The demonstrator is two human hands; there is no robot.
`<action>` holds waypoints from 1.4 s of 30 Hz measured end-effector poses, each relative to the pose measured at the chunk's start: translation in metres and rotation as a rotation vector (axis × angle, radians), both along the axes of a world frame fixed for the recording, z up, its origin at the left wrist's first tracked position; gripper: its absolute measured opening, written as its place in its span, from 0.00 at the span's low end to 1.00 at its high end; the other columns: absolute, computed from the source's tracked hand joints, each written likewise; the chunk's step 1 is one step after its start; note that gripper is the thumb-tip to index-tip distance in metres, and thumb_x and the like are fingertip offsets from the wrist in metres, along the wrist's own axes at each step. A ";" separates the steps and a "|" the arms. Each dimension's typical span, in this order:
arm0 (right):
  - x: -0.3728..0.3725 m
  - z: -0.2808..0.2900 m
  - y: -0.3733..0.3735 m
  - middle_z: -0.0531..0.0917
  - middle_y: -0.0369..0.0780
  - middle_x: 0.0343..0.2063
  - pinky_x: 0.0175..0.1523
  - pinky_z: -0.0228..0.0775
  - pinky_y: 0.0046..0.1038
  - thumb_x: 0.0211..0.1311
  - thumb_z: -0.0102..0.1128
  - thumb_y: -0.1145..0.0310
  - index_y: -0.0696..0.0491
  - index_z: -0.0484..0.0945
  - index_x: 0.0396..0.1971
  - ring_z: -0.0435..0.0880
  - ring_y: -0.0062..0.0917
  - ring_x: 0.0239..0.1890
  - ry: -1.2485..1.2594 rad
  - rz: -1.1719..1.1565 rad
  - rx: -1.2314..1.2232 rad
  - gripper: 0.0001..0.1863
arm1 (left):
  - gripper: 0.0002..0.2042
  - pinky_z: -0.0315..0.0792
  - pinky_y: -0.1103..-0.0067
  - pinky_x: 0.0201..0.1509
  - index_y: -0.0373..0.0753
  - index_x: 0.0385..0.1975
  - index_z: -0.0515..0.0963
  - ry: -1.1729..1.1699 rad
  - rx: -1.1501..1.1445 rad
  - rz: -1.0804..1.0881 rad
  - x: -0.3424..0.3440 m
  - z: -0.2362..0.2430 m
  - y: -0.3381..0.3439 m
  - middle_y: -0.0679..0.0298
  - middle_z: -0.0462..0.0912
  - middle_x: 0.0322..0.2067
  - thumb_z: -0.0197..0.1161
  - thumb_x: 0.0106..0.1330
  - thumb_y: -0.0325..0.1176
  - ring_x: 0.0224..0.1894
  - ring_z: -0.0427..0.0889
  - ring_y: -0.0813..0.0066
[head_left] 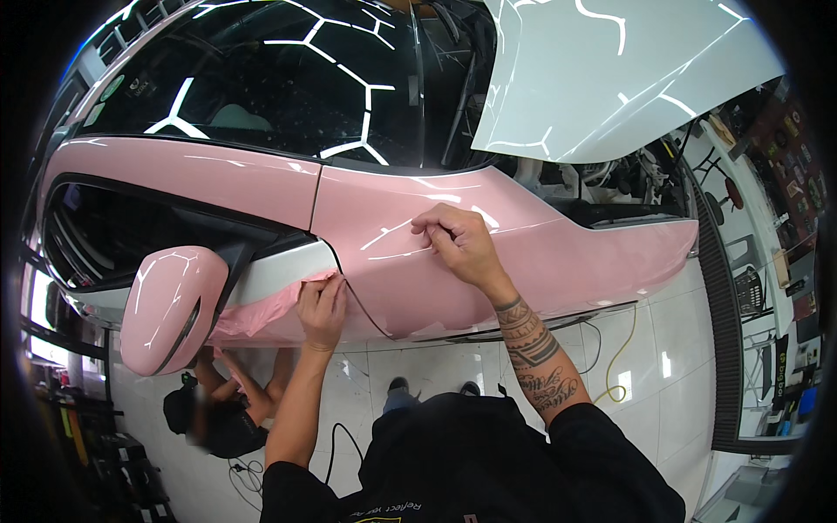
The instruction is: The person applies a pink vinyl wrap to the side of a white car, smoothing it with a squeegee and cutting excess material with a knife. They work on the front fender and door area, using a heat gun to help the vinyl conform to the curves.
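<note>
My left hand [323, 310] pinches the upper edge of a loose pink vinyl film [261, 315] on the car's front door. The film hangs wrinkled there, and a bare white strip of the door [283, 270] shows above it, below the window. My right hand [460, 246] is over the pink front fender [392, 205], its fingers curled together. Whether anything is inside those fingers is hidden. The seam between door and fender runs between my hands. Left of my left hand is the pink side mirror [179, 305].
A co-worker [222, 405] crouches beside the door, below the mirror. The white hood [602, 78] stands raised over the engine bay [610, 179]. A black cable [336, 444] and a yellow hose [621, 366] lie on the tiled floor. A workbench [763, 235] is at the right.
</note>
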State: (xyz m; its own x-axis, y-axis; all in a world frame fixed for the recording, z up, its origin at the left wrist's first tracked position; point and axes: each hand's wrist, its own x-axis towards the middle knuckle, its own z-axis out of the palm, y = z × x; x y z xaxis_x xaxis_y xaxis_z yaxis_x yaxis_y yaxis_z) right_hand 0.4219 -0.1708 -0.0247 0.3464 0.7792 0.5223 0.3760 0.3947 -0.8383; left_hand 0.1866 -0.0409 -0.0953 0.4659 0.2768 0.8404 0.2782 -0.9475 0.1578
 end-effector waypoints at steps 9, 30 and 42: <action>0.003 -0.002 0.000 0.83 0.39 0.30 0.29 0.72 0.17 0.58 0.46 0.84 0.61 0.81 0.36 0.79 0.17 0.26 -0.005 0.013 0.032 0.13 | 0.11 0.71 0.70 0.31 0.34 0.31 0.77 0.064 0.110 -0.013 0.005 0.008 0.000 0.60 0.75 0.26 0.69 0.48 0.17 0.28 0.77 0.63; -0.004 -0.007 0.003 0.83 0.40 0.28 0.31 0.73 0.21 0.56 0.49 0.82 0.62 0.81 0.34 0.80 0.20 0.24 -0.071 -0.118 0.077 0.10 | 0.09 0.74 0.70 0.32 0.36 0.26 0.69 0.303 0.167 -0.008 0.006 0.018 0.015 0.56 0.72 0.28 0.62 0.46 0.21 0.33 0.77 0.59; -0.025 -0.019 0.027 0.84 0.44 0.24 0.33 0.73 0.26 0.55 0.55 0.75 0.60 0.83 0.30 0.83 0.28 0.24 -0.124 -0.551 0.046 0.08 | 0.09 0.75 0.72 0.34 0.36 0.26 0.70 0.478 0.297 -0.247 -0.011 0.008 0.039 0.57 0.73 0.29 0.63 0.47 0.22 0.35 0.77 0.62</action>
